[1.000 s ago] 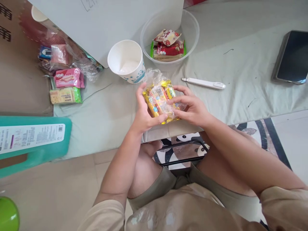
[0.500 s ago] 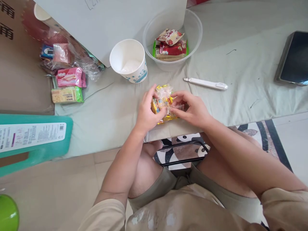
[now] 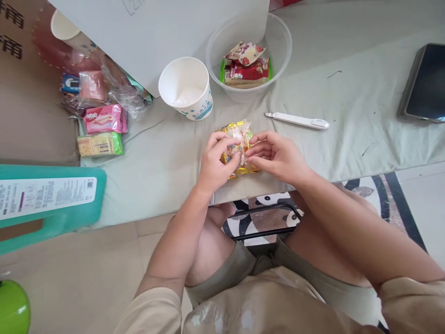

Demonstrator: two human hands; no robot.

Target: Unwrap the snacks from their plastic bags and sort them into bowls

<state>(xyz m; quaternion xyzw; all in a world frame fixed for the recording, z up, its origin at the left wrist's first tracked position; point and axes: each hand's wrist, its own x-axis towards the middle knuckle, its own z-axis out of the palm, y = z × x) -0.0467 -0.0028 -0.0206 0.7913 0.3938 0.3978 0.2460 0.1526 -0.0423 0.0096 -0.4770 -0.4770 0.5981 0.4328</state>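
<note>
A shiny yellow snack packet lies flat at the near edge of the table, and crumpled clear plastic wrap sits on top of it. My left hand is closed over the packet's left side, thumb and fingers pinching the clear wrap. From the right, my right hand has curled fingers, with thumb and fingertips at the wrap's right edge. The fingertips partly hide the wrap, so its contents cannot be made out. Beyond the hands lies a white utility knife with a short blade.
A white paper cup and a clear plastic bowl with several wrapped snacks stand behind. More snack packs lie at left by a white board. A teal plastic container is at front left; a dark phone-like device at right.
My left fingers have folded inward over the wrap. My right hand has shifted slightly, and the piece of clear plastic beneath its fingers no longer shows. The yellow packet stays in place.
</note>
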